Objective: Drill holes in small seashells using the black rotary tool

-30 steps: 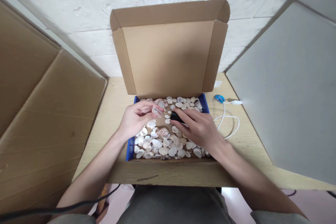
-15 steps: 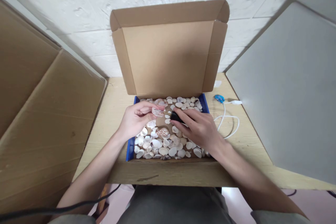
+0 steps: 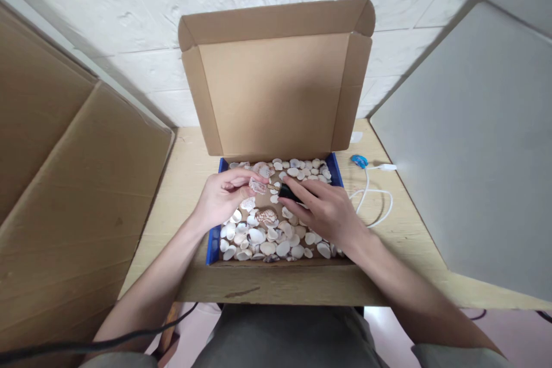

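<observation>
Pinched between the thumb and fingers of my left hand (image 3: 223,195) is a pinkish-white seashell (image 3: 257,186). My right hand (image 3: 324,207) grips a short black-handled tool (image 3: 290,192) whose thin, brownish tip points left at this shell. Whether the tip touches the shell I cannot tell. Both hands are over an open cardboard box with blue sides (image 3: 214,246), full of many loose white and cream shells (image 3: 257,236). A brown-patterned spiral shell (image 3: 267,216) lies in the box just below the held shell.
The box's raised lid (image 3: 276,92) stands against the white brick wall (image 3: 146,17). On the wooden table (image 3: 164,213), a white cable (image 3: 383,219) with a blue piece (image 3: 359,161) lies to the right. Large cardboard (image 3: 86,184) and a grey panel (image 3: 474,155) flank the table.
The held shell has turned slightly in my left fingers, and the tool's tip has shifted a little against it. Both hands keep their grip in nearly the same place.
</observation>
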